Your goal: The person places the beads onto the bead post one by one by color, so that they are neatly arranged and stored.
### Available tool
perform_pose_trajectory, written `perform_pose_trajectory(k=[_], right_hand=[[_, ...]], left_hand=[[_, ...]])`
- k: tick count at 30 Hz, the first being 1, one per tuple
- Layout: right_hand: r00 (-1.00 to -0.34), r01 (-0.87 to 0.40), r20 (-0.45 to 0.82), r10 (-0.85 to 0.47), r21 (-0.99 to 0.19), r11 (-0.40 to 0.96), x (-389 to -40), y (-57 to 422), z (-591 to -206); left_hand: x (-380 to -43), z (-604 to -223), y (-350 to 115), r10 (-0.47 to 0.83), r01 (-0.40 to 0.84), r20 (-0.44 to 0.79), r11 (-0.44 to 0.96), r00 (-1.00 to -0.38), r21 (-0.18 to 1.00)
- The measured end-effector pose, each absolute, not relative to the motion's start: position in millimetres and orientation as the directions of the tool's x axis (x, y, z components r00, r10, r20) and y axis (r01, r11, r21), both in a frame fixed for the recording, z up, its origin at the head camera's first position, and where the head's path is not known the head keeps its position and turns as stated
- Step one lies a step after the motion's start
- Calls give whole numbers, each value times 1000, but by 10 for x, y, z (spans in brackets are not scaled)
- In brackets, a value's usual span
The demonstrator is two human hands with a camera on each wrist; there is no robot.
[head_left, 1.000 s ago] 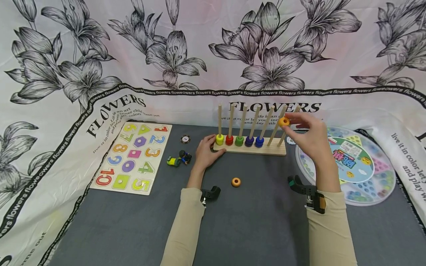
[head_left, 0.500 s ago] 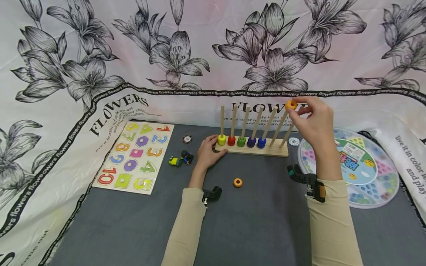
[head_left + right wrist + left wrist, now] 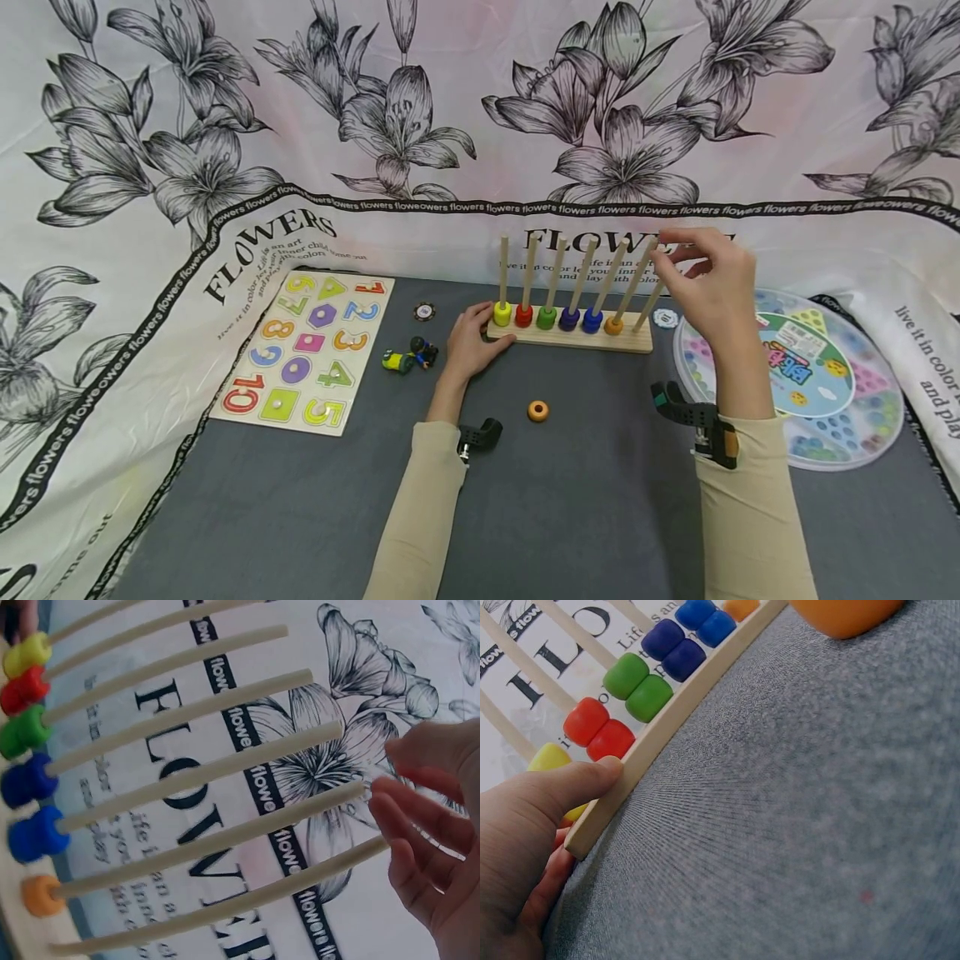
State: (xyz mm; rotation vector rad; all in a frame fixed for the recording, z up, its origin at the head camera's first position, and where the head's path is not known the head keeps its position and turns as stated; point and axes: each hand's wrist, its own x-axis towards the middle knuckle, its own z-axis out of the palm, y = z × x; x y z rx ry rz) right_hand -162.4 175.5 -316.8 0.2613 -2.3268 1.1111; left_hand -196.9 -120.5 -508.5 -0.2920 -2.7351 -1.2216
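Observation:
A wooden peg rack stands upright with a row of wooden pegs. Yellow, red, green, dark blue and blue beads sit at the foot of the pegs, doubled up in the left wrist view. One orange bead lies at the bottom of the second peg from the right; the rightmost peg is bare. My left hand grips the rack's left end, thumb on the front edge, fingers behind. Beside the top of the orange bead's peg, my right hand holds nothing, its fingers loosely bent.
Another orange bead lies on the grey cloth in front of the rack. To the left are a number puzzle board, small toy figures and a dark chip. A round clear case and a pale chip are at right.
The right hand raised an orange bead to the peg's top and let it go; it now sits at the peg's foot. The left hand has kept its grip on the rack.

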Motion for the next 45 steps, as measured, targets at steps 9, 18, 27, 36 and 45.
perform_pose_trajectory(k=[9,18,27,36,45], right_hand=[[-871,-459,486,-71,-754,470,-1393,1695,-3439],[-924,-381,351,-154,-806,453,-1369,1630,-4017],[-939,-318,208,-275,-829,459,-1308,1404,-4302],[-906,-335,161,-391,-838,431,-1211,1244,-4572],[-849,-360,111,-517,-838,411,-1135,1153,-4680]], left_hand=[[-1956,-5073,-1196,116,216,186,661,-976,719],[-1981,-5072,-1184,107,200,173,667,-979,718],[-1973,-5080,-1184,112,204,174,665,-978,719],[-1974,-5057,-1187,106,202,178,671,-978,713],[-1965,-5072,-1194,108,214,192,675,-976,707]])
